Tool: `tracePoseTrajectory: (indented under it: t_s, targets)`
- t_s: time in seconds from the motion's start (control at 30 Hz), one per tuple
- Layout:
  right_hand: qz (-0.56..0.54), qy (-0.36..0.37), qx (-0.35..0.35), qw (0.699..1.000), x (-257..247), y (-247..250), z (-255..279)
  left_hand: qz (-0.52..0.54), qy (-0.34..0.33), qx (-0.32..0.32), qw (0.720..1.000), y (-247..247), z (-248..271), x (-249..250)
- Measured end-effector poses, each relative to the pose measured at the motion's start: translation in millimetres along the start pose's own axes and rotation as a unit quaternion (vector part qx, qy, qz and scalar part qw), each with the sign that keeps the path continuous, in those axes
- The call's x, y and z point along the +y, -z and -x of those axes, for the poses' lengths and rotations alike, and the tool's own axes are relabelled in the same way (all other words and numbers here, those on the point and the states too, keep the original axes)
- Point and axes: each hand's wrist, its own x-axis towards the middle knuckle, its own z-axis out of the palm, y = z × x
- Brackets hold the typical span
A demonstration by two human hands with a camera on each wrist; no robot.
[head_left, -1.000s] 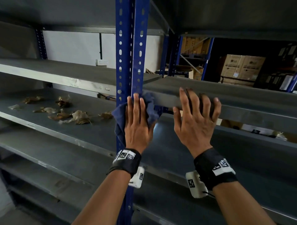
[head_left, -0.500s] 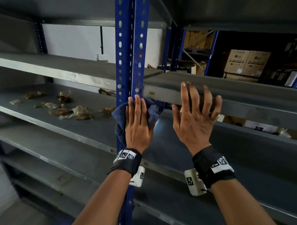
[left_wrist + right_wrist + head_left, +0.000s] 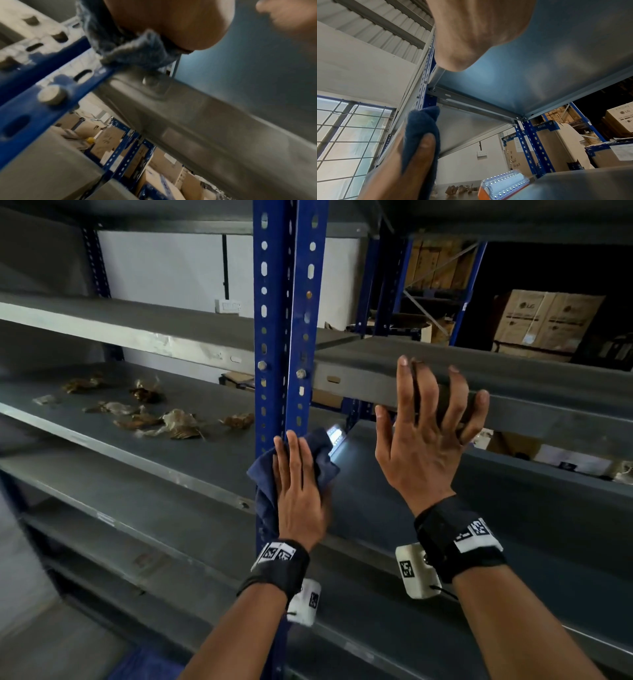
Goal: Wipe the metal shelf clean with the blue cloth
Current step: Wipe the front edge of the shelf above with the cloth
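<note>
Beneath the left hand (image 3: 301, 494), most of the blue cloth (image 3: 263, 494) is hidden; only its bunched edges show around the fingers. The left wrist view is smeared by blur, so the bolt (image 3: 49, 94) below the grip reads only as a pale disc. The right hand (image 3: 424, 440) covers part of the metal shelf's (image 3: 548, 392) front lip, and whether its fingertips touch it cannot be told.
</note>
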Motion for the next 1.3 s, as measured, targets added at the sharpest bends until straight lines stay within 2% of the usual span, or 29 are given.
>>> tracePoseTrajectory:
  t_s: [0.1,0.27,0.53,0.63,0.73,0.83,1.03,1.17,1.3]
  targets:
    - [-0.007,-0.002,0.004,1.0,-0.9,1.2,0.4,-0.022,-0.027,0.017,0.999,-8.3,11.7,-5.9]
    - [-0.006,-0.001,-0.002,1.0,-1.6,2.3,0.6,-0.015,0.016,-0.029,0.999,-15.9,53.9,-23.2]
    - [-0.004,-0.007,0.018,1.0,-2.4,-1.6,0.4,0.019,0.03,-0.013,0.999,-7.5,18.0,-5.6]
    - [-0.003,-0.005,0.019,1.0,-1.0,-3.3,-0.5,-0.013,-0.005,-0.002,1.0,-14.7,36.9,-17.7]
    - [-0.008,-0.001,0.022,1.0,-0.9,-4.4,-0.2,0.001,0.03,-0.026,0.999,-20.0,68.3,-31.0]
    - [-0.003,-0.006,0.023,1.0,-3.3,-3.8,-0.4,0.008,0.068,-0.039,0.997,-19.1,71.5,-29.0]
    - [0.002,-0.006,0.028,1.0,-2.9,-4.6,0.2,0.039,0.05,-0.031,0.997,-9.3,62.0,-19.2]
    - [0.008,-0.004,0.034,0.999,-2.1,-5.5,0.7,0.037,0.061,-0.026,0.997,-20.3,83.4,-30.9]
    - [0.006,-0.002,0.034,0.999,-1.6,-7.4,0.1,0.032,0.077,-0.053,0.995,-22.3,99.6,-37.5]
